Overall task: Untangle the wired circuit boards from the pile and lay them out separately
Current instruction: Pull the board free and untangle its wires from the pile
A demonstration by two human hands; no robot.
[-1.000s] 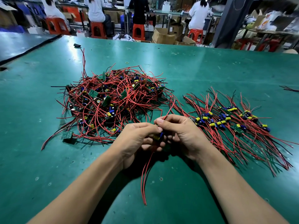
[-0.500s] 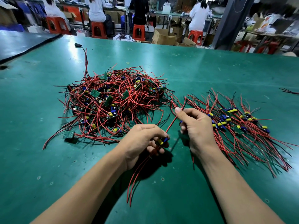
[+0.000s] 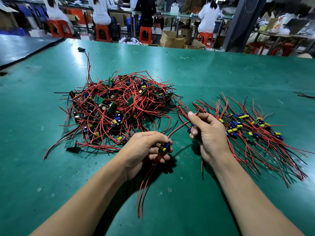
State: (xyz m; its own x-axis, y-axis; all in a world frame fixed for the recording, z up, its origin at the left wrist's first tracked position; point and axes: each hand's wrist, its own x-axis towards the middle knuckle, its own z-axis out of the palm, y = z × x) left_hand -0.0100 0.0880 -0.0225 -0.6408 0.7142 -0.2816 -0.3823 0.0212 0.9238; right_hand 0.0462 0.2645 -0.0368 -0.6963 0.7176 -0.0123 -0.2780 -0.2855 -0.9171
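Note:
A tangled pile of wired circuit boards (image 3: 119, 108), red and black leads with small green boards, lies on the green table (image 3: 213, 74) left of centre. To the right, separated boards (image 3: 252, 132) lie spread in a row with wires fanned toward me. My left hand (image 3: 144, 149) grips one board with a yellow and blue component (image 3: 164, 147); its red wires (image 3: 144, 181) trail down toward me. My right hand (image 3: 208, 132) holds another board, mostly hidden in the fist, and pinches a red wire by the thumb.
A single green board (image 3: 70, 143) lies at the pile's near left edge. A small black object (image 3: 81, 49) and a rubber band (image 3: 134, 67) sit farther back. Loose wires (image 3: 305, 95) lie at the far right. People on red stools (image 3: 102, 32) work behind the table.
My hands were together over one bundle; they have pulled apart, the right hand moving right toward the laid-out row with its board, the left staying with its own board.

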